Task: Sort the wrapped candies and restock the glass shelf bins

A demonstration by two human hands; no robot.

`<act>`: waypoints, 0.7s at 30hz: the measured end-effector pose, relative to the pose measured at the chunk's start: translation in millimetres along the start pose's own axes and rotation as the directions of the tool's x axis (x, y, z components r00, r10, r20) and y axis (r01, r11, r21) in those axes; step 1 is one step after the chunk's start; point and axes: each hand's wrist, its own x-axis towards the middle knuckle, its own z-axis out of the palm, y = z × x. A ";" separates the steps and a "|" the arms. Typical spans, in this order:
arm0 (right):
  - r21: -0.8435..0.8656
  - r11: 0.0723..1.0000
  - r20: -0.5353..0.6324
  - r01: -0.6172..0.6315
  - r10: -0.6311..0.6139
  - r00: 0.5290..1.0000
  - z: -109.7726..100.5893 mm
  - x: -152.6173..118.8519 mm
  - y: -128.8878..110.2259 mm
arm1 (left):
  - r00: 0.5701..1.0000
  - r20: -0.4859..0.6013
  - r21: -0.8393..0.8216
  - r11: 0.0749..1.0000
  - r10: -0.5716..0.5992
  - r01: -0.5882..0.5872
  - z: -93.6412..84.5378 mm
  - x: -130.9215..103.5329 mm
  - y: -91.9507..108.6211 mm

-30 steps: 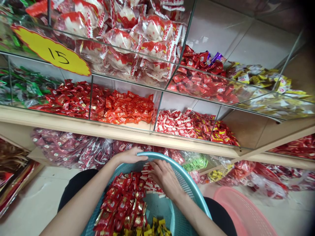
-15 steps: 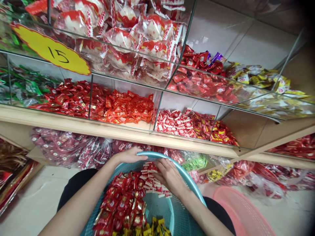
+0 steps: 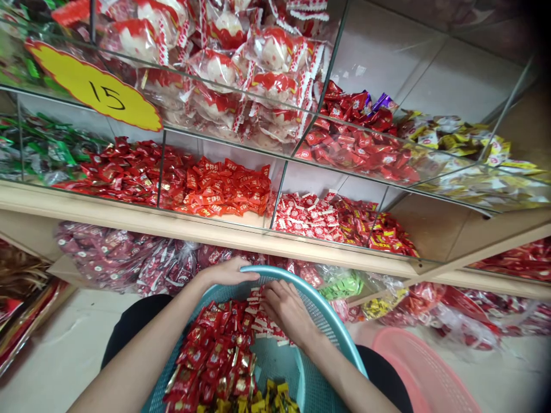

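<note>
A teal plastic basket (image 3: 340, 324) stands between my knees. My left hand (image 3: 232, 272) is closed over its far rim. Inside, my right hand (image 3: 284, 304) rests with bent fingers on the red-and-white wrapped candies (image 3: 263, 321); its fingertips are partly hidden, so whether it grips any candy is unclear. Red and gold wrapped candies (image 3: 215, 355) fill the basket's left side, and yellow-wrapped candies (image 3: 271, 397) lie at the near end.
Ahead are glass-fronted shelves (image 3: 215, 229) of wrapped candies, with a yellow price tag (image 3: 94, 86) reading 15. Bagged candies (image 3: 107, 255) lie under the lowest shelf. A pink basket (image 3: 422, 367) stands on the floor at right.
My right hand has shifted slightly left over the red-and-white candies, its fingers more bent. My left hand stays on the rim.
</note>
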 end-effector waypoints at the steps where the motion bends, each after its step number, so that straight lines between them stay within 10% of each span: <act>1: 0.000 1.000 -0.003 0.004 -0.004 1.000 0.3 -2.1 -0.5 | 1.000 -0.001 0.003 1.000 0.002 -0.002 0.2 0.2 -0.3; 15: -0.064 0.998 -0.062 -0.001 -0.003 0.998 11.6 -3.8 -1.9 | 1.000 -0.010 0.014 1.000 -0.007 0.007 0.5 0.6 -2.9; 21: 0.011 1.000 -0.194 0.014 -0.012 0.981 -20.0 2.7 5.9 | 1.000 0.004 0.011 1.000 0.000 0.000 -0.8 -1.0 1.6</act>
